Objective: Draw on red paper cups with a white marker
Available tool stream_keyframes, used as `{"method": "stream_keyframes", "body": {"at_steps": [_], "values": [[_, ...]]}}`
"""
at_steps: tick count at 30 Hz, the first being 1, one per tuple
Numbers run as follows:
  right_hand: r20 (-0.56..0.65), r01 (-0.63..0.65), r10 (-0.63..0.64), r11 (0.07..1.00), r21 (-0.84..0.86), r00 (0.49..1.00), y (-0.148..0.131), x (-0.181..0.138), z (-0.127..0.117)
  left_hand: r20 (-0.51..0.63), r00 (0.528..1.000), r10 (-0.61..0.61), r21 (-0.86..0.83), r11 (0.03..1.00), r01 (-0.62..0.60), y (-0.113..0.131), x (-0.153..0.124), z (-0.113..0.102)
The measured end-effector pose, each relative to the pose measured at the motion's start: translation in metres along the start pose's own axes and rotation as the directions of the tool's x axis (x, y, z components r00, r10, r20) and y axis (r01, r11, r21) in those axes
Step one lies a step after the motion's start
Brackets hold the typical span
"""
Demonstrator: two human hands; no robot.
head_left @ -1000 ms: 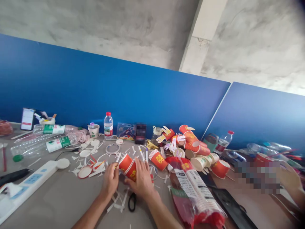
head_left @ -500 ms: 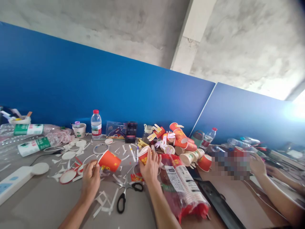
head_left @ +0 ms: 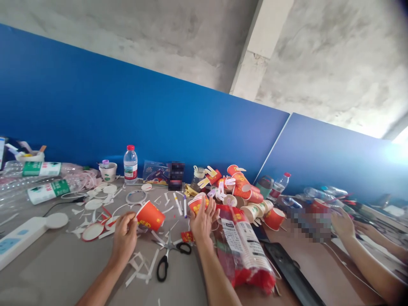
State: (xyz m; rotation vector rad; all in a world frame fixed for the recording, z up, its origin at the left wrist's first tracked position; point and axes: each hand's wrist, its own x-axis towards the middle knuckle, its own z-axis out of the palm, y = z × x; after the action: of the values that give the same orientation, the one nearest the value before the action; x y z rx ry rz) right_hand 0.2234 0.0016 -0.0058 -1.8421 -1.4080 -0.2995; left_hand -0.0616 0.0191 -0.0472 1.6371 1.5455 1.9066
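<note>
My left hand (head_left: 124, 238) is closed on the rim of a red paper cup (head_left: 151, 216) that lies tilted on its side, mouth toward the hand. My right hand (head_left: 202, 221) has its fingers curled round a second red paper cup (head_left: 197, 203), held just above the table. Black-handled scissors (head_left: 168, 257) lie open on the table between my two forearms, among white paper strips. A small red paper scrap (head_left: 187, 236) lies beside my right wrist.
A plastic sleeve of stacked red cups (head_left: 244, 250) lies right of my right arm. A heap of cut red cups (head_left: 245, 191) and a water bottle (head_left: 130, 165) stand at the back. A white power strip (head_left: 22, 238) lies left. Another person's hand (head_left: 342, 223) rests at the right.
The two cups, held together a second ago, have been pulled apart: my left hand drew one to the left, my right hand carried the other right and up. The scissors came into view.
</note>
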Motion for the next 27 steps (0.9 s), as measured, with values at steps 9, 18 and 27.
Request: {"method": "stream_keyframes", "body": {"at_steps": [9, 18, 27], "values": [[0.139, 0.414, -0.492, 0.829, 0.375, 0.859, -0.041, -0.063, 0.013, 0.048, 0.996, -0.072, -0.122, 0.99, 0.077, 0.011, -0.002, 0.005], [0.244, 0.212, -0.424, 0.778, 0.592, 0.872, -0.045, -0.062, 0.019, 0.322, 0.807, -0.496, -0.439, 0.676, 0.591, 0.032, -0.016, 0.014], [0.366, -0.022, -0.37, 0.678, 0.735, 0.854, -0.039, -0.046, 0.012, 0.531, 0.556, -0.64, -0.485, 0.308, 0.818, 0.073, -0.009, -0.005]]}}
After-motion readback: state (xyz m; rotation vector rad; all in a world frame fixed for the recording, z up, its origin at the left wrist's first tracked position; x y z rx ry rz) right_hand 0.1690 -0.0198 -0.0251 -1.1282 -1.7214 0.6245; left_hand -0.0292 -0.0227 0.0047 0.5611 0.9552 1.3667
